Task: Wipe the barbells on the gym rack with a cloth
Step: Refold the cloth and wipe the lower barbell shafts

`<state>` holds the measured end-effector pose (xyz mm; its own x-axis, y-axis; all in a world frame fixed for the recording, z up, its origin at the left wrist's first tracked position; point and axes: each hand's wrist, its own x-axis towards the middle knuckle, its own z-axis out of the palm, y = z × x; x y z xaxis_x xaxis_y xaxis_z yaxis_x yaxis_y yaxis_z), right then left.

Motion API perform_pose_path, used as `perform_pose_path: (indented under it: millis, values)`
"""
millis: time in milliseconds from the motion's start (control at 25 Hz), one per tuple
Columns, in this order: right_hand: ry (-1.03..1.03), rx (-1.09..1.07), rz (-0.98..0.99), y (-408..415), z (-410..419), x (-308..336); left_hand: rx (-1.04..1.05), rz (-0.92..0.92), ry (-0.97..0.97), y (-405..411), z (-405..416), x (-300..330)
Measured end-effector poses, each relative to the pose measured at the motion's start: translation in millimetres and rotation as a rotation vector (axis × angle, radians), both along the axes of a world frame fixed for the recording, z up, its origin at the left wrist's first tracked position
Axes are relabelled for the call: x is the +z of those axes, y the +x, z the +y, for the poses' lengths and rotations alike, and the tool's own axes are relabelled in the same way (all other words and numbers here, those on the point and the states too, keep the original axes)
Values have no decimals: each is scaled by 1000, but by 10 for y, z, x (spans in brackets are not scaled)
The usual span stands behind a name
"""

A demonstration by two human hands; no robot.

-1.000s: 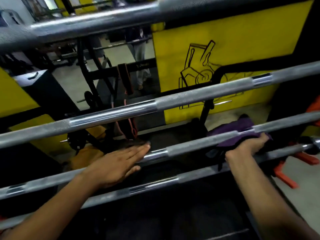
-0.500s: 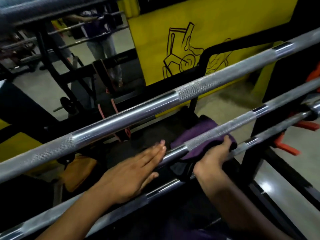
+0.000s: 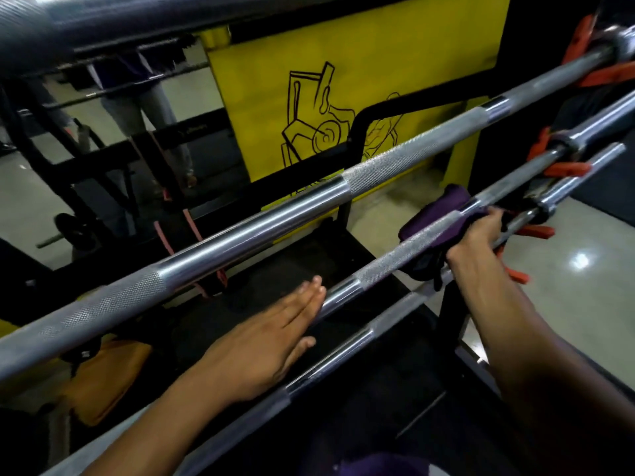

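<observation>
My right hand (image 3: 476, 235) wraps the purple cloth (image 3: 443, 214) round the middle barbell (image 3: 388, 266) on the rack so it cleans all sides, while my left hand (image 3: 264, 348) lies flat-fingered on that bar, steadying it against rolling

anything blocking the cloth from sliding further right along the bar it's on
Yes. Just past the right hand gripping the purple cloth on the barbell, orange clips and a collar crowd the bar ends.

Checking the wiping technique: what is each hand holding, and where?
The right hand grips the purple cloth bunched around the barbell. The left hand lies flat on that bar, holding nothing.
</observation>
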<state>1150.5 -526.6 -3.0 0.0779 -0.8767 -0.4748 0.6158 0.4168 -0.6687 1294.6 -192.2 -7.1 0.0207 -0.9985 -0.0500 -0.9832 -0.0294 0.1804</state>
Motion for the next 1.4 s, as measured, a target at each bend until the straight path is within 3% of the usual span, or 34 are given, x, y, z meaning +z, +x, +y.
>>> perform_pose_path:
  millis: [120, 360, 600, 800, 1120, 1400]
  values:
    - [2, 30, -63, 74, 320, -21, -5, 21, 11, 8, -13, -15]
    - [87, 120, 8, 294, 1082, -212, -73, 39, 77, 94, -60, 18]
    - [-18, -31, 43, 99, 368, -39, -86, 60, 56, 51, -356, 64]
    - [-33, -21, 41, -35, -8, 8, -43, 130, 76, 79, -507, 1]
    - [89, 279, 102, 36, 884, -335, 107, 252, -4, -129, -1017, -25]
    - [94, 719, 151, -280, 1189, -412, 417, 321, -181, -201, -886, 42]
